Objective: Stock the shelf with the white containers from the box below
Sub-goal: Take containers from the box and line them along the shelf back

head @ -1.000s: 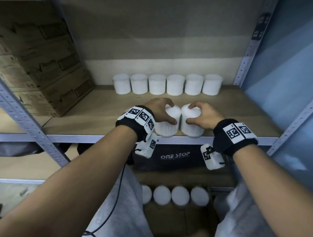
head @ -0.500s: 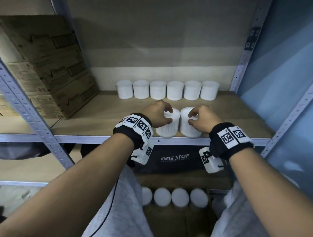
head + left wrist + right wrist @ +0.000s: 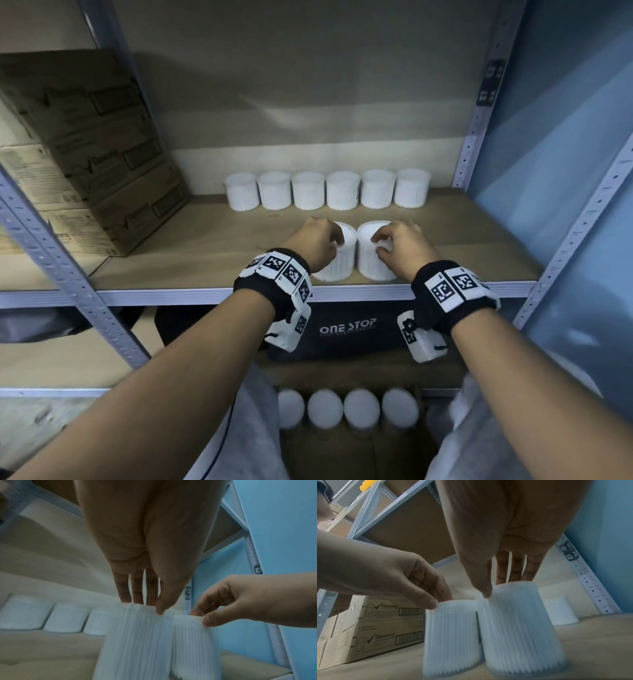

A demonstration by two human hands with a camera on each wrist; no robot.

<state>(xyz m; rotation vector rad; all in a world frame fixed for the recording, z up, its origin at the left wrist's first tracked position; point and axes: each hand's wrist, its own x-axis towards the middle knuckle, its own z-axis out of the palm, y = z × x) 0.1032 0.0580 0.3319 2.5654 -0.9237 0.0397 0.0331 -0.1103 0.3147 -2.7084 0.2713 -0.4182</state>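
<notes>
Two white ribbed containers stand side by side at the front edge of the shelf board point(image 3: 205, 246). My left hand point(image 3: 334, 241) pinches the top rim of the left container point(image 3: 337, 267) between thumb and fingers. In the left wrist view, that hand point(image 3: 149, 605) has its thumb on the near rim of its container point(image 3: 137, 642) and its fingers behind the lid. My right hand point(image 3: 380, 241) holds the right container point(image 3: 371, 265) the same way. The right wrist view shows this hand point(image 3: 498, 586) on its container point(image 3: 522, 628).
Several white containers point(image 3: 325, 190) line the back of the shelf. Stacked cardboard cartons point(image 3: 92, 154) fill its left side. Metal uprights point(image 3: 476, 120) frame the bay. Below are a black bag point(image 3: 347, 330) and the box holding several more white containers point(image 3: 342, 407).
Both hands have slid from round the containers' sides up to their top rims. The two containers stand at the same spot by the front edge. The head view has pulled back.
</notes>
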